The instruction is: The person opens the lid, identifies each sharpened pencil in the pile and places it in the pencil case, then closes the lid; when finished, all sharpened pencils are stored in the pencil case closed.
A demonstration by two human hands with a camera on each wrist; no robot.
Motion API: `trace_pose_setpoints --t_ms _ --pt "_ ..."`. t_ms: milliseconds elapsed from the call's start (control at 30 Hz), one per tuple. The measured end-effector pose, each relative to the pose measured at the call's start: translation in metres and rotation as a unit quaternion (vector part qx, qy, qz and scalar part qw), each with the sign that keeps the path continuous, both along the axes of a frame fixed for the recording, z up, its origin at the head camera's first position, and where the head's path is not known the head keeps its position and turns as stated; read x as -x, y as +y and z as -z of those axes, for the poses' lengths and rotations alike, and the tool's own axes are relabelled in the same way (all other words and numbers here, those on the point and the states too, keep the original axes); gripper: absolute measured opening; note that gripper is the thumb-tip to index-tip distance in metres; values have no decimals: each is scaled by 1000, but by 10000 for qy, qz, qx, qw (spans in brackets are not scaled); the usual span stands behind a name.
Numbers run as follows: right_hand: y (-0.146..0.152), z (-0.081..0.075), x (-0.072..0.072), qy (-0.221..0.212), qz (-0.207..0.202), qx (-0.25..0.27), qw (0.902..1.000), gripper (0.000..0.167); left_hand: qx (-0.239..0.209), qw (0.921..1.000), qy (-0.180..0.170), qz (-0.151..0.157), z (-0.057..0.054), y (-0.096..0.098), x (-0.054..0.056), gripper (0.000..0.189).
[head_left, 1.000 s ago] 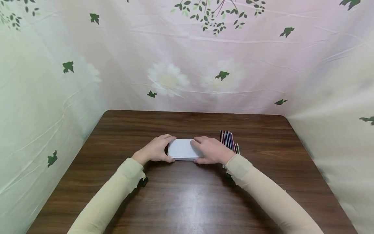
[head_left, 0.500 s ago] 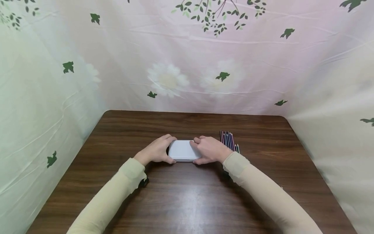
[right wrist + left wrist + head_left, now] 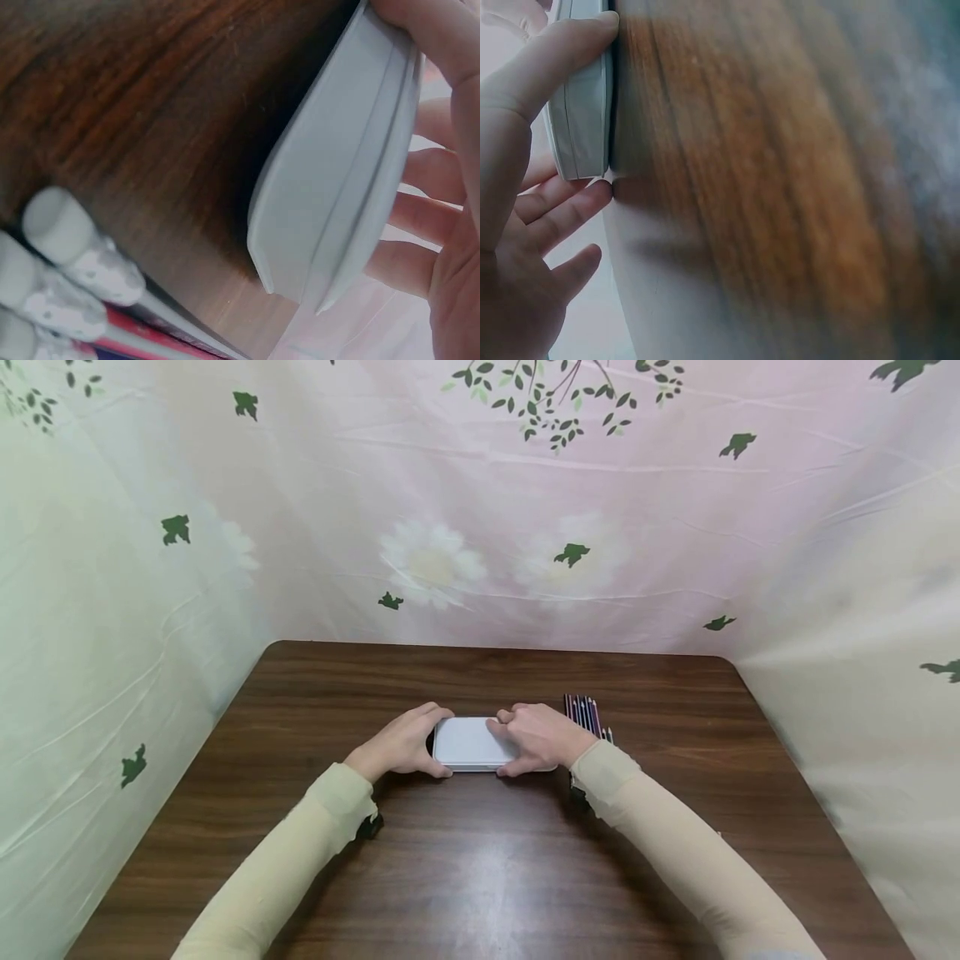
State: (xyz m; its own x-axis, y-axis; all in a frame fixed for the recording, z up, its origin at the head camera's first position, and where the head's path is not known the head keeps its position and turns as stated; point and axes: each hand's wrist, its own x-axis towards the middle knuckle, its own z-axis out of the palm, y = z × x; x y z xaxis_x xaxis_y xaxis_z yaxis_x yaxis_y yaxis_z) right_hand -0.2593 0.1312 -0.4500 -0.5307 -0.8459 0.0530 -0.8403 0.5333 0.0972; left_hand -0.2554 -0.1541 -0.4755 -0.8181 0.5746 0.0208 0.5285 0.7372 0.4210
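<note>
Lifted slightly at its right end, white case (image 3: 471,743) is gripped by both hands.

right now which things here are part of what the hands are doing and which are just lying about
In hand:
- white case, lid edge parting in the right wrist view
- left hand gripping its left end
- right hand gripping its right end

Lying about:
- coloured pencils
- wooden table
- floral backdrop

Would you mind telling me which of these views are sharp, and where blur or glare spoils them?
Head view: sharp overall, with a pale sheen on the near table; the white case is clear between the left hand and right hand. Left wrist view: the wood is heavily blurred, the case edge fairly clear. Right wrist view: the case is sharp, the pencils soft.
</note>
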Motion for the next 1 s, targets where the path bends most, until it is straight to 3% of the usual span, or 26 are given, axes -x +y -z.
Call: trace_pose_setpoints --t_ms 400,600,800,1000 --pt "2 -1 5 -188 -103 79 9997 70 -34 10000 50 52 1 0 1 94" --pt "6 -10 9 -972 -171 468 9940 71 -167 9998 -1 96 1 -2 1 95" --pt "14 -19 17 -2009 -182 852 9757 61 -329 9987 -371 150 -3 -4 2 105" --pt "17 -23 19 -2371 -329 1052 9652 54 -390 9963 -729 246 -5 -9 2 104"
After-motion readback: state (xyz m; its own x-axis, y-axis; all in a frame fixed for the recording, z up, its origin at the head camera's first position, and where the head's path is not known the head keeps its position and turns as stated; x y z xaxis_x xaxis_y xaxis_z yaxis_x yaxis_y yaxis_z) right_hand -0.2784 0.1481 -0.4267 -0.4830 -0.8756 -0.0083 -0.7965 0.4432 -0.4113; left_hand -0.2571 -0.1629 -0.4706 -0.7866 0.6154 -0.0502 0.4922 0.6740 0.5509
